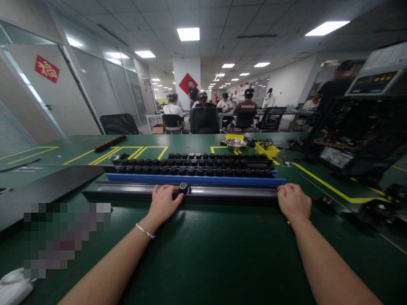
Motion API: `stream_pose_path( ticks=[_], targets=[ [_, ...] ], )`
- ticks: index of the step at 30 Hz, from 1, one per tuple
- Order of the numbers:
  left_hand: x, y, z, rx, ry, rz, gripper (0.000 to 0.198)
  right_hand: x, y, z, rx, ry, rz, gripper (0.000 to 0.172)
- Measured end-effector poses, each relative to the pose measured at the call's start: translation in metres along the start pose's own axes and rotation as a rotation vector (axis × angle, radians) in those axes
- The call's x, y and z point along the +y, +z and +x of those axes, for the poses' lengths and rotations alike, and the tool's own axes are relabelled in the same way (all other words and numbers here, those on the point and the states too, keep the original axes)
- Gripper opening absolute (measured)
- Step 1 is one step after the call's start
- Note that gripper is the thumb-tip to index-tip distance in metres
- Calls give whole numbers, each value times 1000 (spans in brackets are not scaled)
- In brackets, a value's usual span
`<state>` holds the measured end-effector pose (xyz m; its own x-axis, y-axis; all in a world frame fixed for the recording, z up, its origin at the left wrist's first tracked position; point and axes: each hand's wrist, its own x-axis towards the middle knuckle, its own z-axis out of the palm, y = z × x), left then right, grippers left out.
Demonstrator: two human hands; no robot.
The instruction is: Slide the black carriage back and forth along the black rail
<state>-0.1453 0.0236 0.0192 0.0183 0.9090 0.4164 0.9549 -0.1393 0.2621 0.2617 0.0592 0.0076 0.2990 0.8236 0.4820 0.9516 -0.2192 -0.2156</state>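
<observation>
A long dark rail (222, 191) with a shiny channel lies across the green table in front of me. On it sits a small black socket module (183, 187), its slotted round face toward me. My left hand (165, 201) pinches this module between thumb and fingers, about midway along the rail. At the rail's right end, my right hand (294, 200) is wrapped round the tip, its fingertips partly hidden. Just behind lies a blue rail (197, 179), with a row of similar black modules (200, 171) beyond it.
Further rows of modules (219, 156) stand behind. A metal bowl (235, 143) and a yellow bin (267, 150) are at the back. To the left lies a dark flat panel (47, 190). Open black equipment (346, 127) stands at right. Several people sit at a far table.
</observation>
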Motion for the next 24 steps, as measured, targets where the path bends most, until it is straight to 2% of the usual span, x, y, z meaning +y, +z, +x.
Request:
stream_pose_path(
  ticks=[13, 24],
  targets=[
    [2, 0, -1, 14, 57, -34, 21, -2, -2, 0, -19, 13, -10, 40],
    [1, 1, -1, -35, 121, -84, 22, -1, -2, -1, -19, 9, -3, 41]
  ],
)
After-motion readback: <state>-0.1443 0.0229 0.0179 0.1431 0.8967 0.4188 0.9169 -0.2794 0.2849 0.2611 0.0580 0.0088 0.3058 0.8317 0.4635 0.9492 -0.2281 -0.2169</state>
